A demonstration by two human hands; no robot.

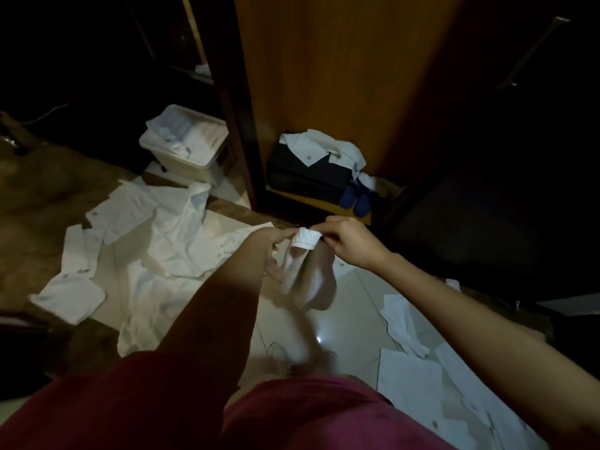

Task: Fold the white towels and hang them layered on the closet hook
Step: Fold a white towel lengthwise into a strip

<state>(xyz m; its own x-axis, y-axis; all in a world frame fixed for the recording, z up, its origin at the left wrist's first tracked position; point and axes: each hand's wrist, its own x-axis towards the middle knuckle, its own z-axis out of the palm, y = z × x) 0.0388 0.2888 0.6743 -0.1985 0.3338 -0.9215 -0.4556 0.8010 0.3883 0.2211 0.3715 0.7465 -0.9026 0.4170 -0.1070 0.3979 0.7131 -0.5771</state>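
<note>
A small white cloth (305,241) hangs in front of me, held up by its folded top edge. My left hand (276,241) pinches the left end of that edge and my right hand (347,241) pinches the right end. The lower part of the cloth (319,287) dangles blurred below my hands. More white cloths (162,235) lie spread on the floor to the left, and others (431,378) lie at the lower right. No closet hook is visible.
An open wooden closet (341,76) stands ahead, with a black box (305,177), white cloth (324,147) and blue slippers (355,198) on its bottom shelf. A white bin (181,160) full of white fabric stands left of it. Brown carpet (39,196) lies at far left.
</note>
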